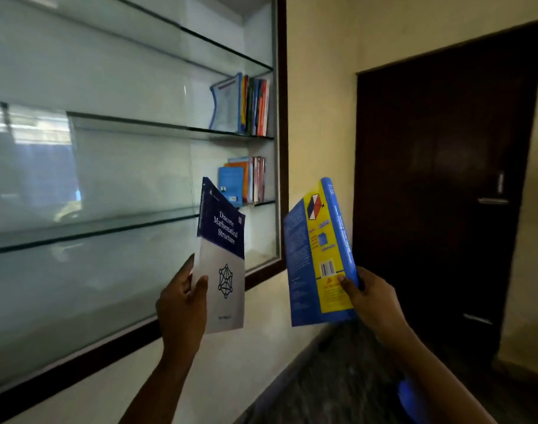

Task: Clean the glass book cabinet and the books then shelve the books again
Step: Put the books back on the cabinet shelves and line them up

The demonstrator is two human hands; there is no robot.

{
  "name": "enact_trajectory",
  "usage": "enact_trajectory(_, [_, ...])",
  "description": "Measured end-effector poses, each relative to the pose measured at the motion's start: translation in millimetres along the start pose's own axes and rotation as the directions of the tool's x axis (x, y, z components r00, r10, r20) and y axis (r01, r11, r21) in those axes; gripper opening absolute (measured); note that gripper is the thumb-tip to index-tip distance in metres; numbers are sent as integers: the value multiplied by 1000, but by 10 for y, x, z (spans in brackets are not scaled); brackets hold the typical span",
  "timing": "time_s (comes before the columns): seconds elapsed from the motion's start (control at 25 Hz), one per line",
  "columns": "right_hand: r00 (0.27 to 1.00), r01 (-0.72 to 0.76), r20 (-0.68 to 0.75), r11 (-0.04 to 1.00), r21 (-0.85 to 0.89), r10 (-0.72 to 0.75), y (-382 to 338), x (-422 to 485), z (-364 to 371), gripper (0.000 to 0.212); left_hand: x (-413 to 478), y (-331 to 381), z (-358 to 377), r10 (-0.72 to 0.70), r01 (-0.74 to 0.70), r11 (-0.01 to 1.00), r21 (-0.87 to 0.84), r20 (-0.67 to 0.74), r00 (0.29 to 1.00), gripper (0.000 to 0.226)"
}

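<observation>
My left hand (pixel 182 304) grips the lower spine edge of a navy-and-white book (pixel 223 258) titled Discrete Mathematical Structure, held upright in front of the glass cabinet (pixel 108 179). My right hand (pixel 368 298) pinches the lower right edge of a blue-and-yellow book (pixel 319 255), back cover facing me, to the right of the cabinet frame. Inside the cabinet, a row of books (pixel 249 105) stands at the right end of the middle shelf. A second row of books (pixel 246 180) stands on the shelf below.
The cabinet's dark wooden frame (pixel 282 117) runs down its right side and along the bottom. A dark wooden door (pixel 439 179) with a handle stands to the right in a cream wall. The dark stone floor (pixel 338 377) lies below.
</observation>
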State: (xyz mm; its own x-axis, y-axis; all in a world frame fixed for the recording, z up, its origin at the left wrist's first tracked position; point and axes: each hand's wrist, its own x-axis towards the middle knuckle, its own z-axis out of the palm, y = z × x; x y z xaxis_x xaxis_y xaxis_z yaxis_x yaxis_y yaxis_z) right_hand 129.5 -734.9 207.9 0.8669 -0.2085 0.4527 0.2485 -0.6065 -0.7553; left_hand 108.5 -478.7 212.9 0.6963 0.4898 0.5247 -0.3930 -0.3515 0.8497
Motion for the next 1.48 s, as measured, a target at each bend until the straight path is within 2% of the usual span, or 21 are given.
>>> enact_trajectory(0.24, [990,142,-27,976,168,-140,12,1842,592,24,1374,-110,942,65,-80,994,-80,-168,984,42])
enact_trajectory(0.44, [968,251,-82,894,370,-238,-193,3265,827,9,2497,124,1787,220,-240,970,-46,-269,938,41])
enact_trajectory(0.6, [948,313,-110,824,471,-297,-333,4305,1056,24,3227,424,2214,293,-333,942,-40,-383,876,38])
enact_trajectory(0.68, [931,350,-112,761,547,-348,-423,4809,1171,27,3560,570,2415,339,-379,925,-1,-446,828,37])
enact_trajectory(0.8, [889,383,-114,584,715,-444,-684,5427,1297,18,3968,785,2660,407,-447,893,63,-540,737,37])
enact_trajectory(0.88, [848,419,-157,458,784,-506,-897,5752,1372,42,4203,911,2729,456,-467,873,138,-568,685,37])
enact_trajectory(0.92, [833,438,-176,429,790,-525,-1014,5939,1443,46,4319,965,2773,476,-471,865,174,-580,661,37])
enact_trajectory(1.0, [812,463,-198,400,791,-548,-1285,6277,1595,32,4542,1078,2841,502,-475,852,219,-597,625,37])
enact_trajectory(1.16, [829,477,-210,459,749,-518,-1818,6782,2103,33,4976,1192,2963,537,-448,839,310,-607,586,39])
enact_trajectory(1.28, [837,525,-284,541,657,-468,-2007,6885,2636,39,5250,1141,3052,593,-461,803,378,-585,553,40])
enact_trajectory(1.36, [838,545,-366,617,567,-404,-2058,6819,2908,41,5463,1078,3077,596,-444,802,399,-569,566,40])
enact_trajectory(1.48, [737,649,-550,638,414,-393,-2152,6820,3104,42,5717,970,3137,557,-415,830,372,-574,600,38])
